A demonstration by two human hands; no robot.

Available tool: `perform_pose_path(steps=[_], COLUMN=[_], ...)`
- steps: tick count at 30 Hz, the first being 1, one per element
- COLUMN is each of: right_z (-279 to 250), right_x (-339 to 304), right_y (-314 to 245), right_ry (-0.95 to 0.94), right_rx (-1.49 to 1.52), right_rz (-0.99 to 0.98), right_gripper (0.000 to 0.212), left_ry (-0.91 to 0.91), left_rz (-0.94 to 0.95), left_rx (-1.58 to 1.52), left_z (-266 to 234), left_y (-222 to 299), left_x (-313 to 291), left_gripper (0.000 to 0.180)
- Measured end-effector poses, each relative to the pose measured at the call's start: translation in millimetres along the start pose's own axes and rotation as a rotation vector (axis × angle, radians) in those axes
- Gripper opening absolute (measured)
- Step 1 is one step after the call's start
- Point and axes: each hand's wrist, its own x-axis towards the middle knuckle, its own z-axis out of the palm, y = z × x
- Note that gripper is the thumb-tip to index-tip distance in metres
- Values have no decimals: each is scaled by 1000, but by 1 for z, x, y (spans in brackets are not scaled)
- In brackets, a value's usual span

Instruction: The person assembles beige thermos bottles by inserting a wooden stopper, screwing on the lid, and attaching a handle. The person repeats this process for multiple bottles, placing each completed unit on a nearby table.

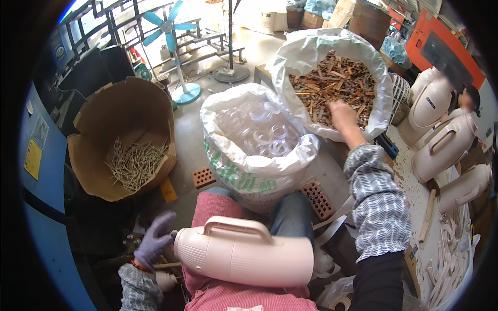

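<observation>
A pale pink vacuum jug (249, 251) with a loop handle lies sideways across my lap, its neck toward the left. At that neck is my left hand (154, 239) in a purple glove, fingers apart and touching the jug's end. My bare right hand (342, 116) reaches over a large white sack (383, 78) full of small brown strips (337, 78). Its fingers are curled close to the strips; what they hold, if anything, is hidden. Between my knees and that sack stands another white sack (249, 168) with clear plastic rings (262, 132) in it.
Left stands a cut-open cardboard drum (85, 160) with thin pale sticks (137, 163). Beyond it is a blue fan (168, 26). Perforated bricks (316, 199) lie near the sacks. On the right, more pale jugs (446, 145) stand on a bench (404, 166), a person (469, 98) behind them.
</observation>
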Motion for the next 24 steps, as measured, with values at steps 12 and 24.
perform_pose_path(steps=[12,24], right_z=[-72,-64], right_x=[-156,-218], right_y=[-144,-169], right_ry=[-570,-166], right_rx=[1382,1132], right_rz=[17,-568], right_gripper=[10,23], left_ry=[-716,-337], left_rz=[230,724], left_rx=[478,392], left_z=[139,142], left_y=[65,43], left_x=[112,107], left_gripper=[42,25])
